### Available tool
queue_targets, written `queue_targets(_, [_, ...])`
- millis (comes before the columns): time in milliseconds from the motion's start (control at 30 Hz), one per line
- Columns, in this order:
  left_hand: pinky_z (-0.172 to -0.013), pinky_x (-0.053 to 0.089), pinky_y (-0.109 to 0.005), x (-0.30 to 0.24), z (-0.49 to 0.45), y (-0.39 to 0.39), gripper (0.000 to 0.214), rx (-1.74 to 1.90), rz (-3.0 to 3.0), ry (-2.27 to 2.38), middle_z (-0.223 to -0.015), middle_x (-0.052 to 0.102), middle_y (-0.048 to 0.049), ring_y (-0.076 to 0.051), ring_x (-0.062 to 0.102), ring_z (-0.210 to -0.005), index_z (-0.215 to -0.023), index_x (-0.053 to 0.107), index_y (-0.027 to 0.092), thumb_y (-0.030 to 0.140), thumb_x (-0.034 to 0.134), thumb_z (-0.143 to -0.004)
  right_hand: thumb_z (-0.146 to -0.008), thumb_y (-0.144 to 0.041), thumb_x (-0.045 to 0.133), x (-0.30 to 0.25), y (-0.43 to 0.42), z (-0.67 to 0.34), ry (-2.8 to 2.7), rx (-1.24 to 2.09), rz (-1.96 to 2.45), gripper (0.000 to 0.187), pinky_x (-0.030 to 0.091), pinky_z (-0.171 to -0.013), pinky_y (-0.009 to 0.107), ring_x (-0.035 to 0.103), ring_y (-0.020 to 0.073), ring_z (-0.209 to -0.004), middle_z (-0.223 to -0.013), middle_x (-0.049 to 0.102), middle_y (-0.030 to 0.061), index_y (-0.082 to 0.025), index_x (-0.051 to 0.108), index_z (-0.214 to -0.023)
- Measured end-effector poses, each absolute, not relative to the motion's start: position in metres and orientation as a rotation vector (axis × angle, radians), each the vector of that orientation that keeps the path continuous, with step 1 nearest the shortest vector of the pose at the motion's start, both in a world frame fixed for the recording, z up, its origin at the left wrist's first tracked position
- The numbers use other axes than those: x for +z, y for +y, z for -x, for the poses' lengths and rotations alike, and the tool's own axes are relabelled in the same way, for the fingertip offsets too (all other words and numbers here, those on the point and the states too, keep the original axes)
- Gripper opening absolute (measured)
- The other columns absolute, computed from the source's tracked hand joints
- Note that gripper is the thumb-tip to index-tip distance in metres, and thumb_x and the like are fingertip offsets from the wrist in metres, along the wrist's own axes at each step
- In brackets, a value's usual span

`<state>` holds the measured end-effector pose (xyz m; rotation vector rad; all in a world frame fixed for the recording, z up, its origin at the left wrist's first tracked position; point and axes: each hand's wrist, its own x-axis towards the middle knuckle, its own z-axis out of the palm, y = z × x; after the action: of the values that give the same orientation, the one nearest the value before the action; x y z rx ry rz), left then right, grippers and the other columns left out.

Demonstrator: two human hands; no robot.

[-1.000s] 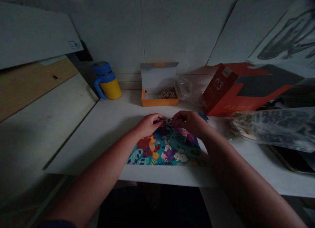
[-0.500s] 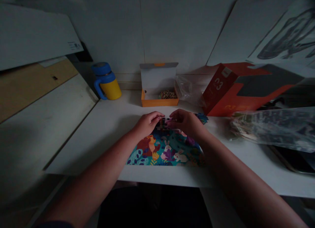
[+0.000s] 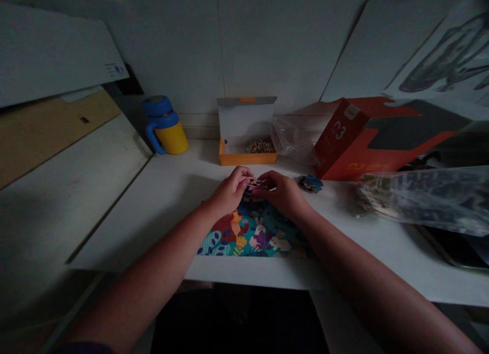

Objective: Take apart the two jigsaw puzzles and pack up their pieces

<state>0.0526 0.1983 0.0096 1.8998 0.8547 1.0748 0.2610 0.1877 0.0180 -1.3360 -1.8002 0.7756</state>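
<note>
Small colourful puzzle pieces (image 3: 255, 184) are pinched between my two hands, above the far part of a jigsaw puzzle (image 3: 246, 237). The puzzle shows rabbits and an orange-and-brown animal among plants. My left hand (image 3: 230, 191) grips the pieces from the left, fingers closed. From the right, my right hand (image 3: 284, 192) pinches them too. How many pieces there are cannot be made out. Both hands hide the puzzle's far edge. Just beyond my right hand lies a small pile of loose pieces (image 3: 310, 184).
Behind the puzzle stands an open orange box (image 3: 248, 159) with several pieces inside and a clear plastic bag (image 3: 292, 140) beside it. A blue-and-yellow mug (image 3: 170, 135) is at the back left. A red box (image 3: 344, 140) and a filled plastic bag (image 3: 420, 198) occupy the right.
My right hand has shifted slightly left, closer to my left hand, uncovering the loose pile. The pieces between my hands are now tilted.
</note>
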Motion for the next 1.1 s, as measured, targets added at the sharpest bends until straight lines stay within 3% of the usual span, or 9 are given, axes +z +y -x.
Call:
queue_targets(133, [-0.104,0.051,-0.038,0.017,-0.051,0.196,0.026,1.024,-1.81,0.818,-0.128,0.07,-0.0107,-0.02,0.066,-0.121,-0.13,0.048,0.025,0.036,0.043,-0.108,-0.075,-0.045,0.086,0.02,0.188,-0.263,-1.744,0.838,1.275,0.043,0.048,-0.067,0.028,0.066,0.0177,-0.075,-0.086,0.075,0.0008,-0.022,0.07,-0.108])
queue_targets(267, [-0.103,0.051,-0.038,0.025,-0.035,0.2,0.033,1.119,-1.955,0.995,-0.128,0.068,-0.0118,-0.021,0.066,-0.119,-0.136,0.049,0.023,0.037,0.04,-0.108,-0.08,-0.046,0.082,0.025,0.187,-0.268,-1.706,0.843,1.285,0.036,0.05,-0.067,0.028,0.066,0.0183,-0.074,-0.089,0.076,0.0026,-0.022,0.071,-0.104])
queue_targets(400, [-0.1,0.049,-0.04,0.028,-0.007,0.209,0.028,0.85,-2.368,1.296,-0.113,0.069,-0.0093,-0.025,0.065,-0.108,-0.114,0.067,0.02,0.043,0.061,-0.098,-0.082,-0.045,0.079,0.024,0.189,-0.274,-1.765,0.737,1.424,0.031,0.048,-0.063,0.027,0.066,0.0187,-0.072,-0.087,0.076,0.0029,-0.023,0.073,-0.104])
queue_targets(533, [-0.095,0.05,-0.037,0.027,0.006,0.212,0.043,0.565,-2.508,1.246,-0.106,0.066,-0.0073,-0.026,0.063,-0.104,-0.099,0.071,0.02,0.053,0.085,-0.076,-0.085,-0.046,0.077,0.022,0.192,-0.277,-1.961,0.568,1.509,0.026,0.041,-0.06,0.026,0.065,0.0177,-0.07,-0.082,0.075,0.0018,-0.025,0.076,-0.098])
queue_targets(833, [-0.08,0.048,-0.032,0.028,-0.004,0.209,0.051,0.534,-2.35,1.272,-0.099,0.063,-0.0032,-0.024,0.061,-0.094,-0.091,0.062,0.021,0.041,0.096,-0.058,-0.086,-0.05,0.075,0.031,0.187,-0.272,-1.97,0.545,1.507,0.028,0.04,-0.061,0.026,0.064,0.0177,-0.07,-0.081,0.075,0.0022,-0.024,0.077,-0.096])
queue_targets(933, [-0.07,0.043,-0.028,0.026,-0.006,0.206,0.043,0.552,-2.245,1.235,-0.092,0.064,0.0003,-0.019,0.059,-0.083,-0.091,0.059,0.022,0.035,0.091,-0.066,-0.086,-0.053,0.075,0.032,0.186,-0.27,-1.885,0.645,1.459,0.032,0.042,-0.06,0.026,0.064,0.0175,-0.069,-0.079,0.075,0.0022,-0.022,0.076,-0.096])
queue_targets(1100, [-0.07,0.045,-0.027,0.025,-0.008,0.204,0.019,0.61,-1.962,1.073,-0.085,0.065,0.0006,-0.016,0.062,-0.078,-0.092,0.061,0.021,0.031,0.073,-0.083,-0.084,-0.065,0.072,0.035,0.184,-0.269,-1.702,0.926,1.348,0.046,0.04,-0.049,0.025,0.057,0.0147,-0.056,-0.074,0.071,0.0021,-0.019,0.071,-0.093])
